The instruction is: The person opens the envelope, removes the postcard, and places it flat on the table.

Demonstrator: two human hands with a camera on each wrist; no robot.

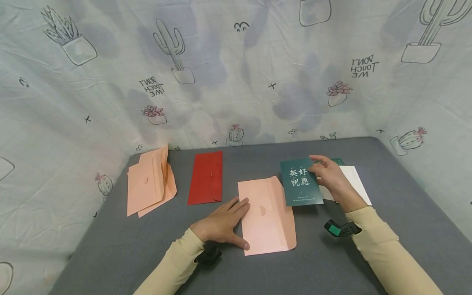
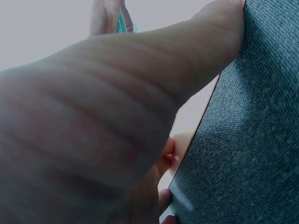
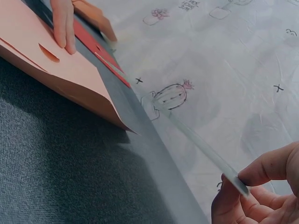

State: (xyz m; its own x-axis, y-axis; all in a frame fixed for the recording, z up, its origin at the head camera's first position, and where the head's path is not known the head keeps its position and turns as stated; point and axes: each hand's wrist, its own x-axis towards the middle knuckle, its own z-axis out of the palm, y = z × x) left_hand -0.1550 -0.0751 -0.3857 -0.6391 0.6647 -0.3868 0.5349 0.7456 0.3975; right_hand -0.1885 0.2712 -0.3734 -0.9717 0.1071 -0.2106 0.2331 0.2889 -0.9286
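Note:
A pink envelope lies on the grey table with its flap unfolded to the right. My left hand rests on the envelope's left edge, fingers and thumb spread. To the right, my right hand pinches a green card with white Chinese characters by its right edge. The card is raised off the table, its lower left corner by the envelope's flap. Seen edge-on in the right wrist view, the card sits between thumb and fingers. In the left wrist view my palm hides most of the envelope.
Behind my right hand lie a white card and another green card. A red envelope lies at the back, left of centre. Several pink envelopes overlap at the far left. A printed cloth hangs behind the table.

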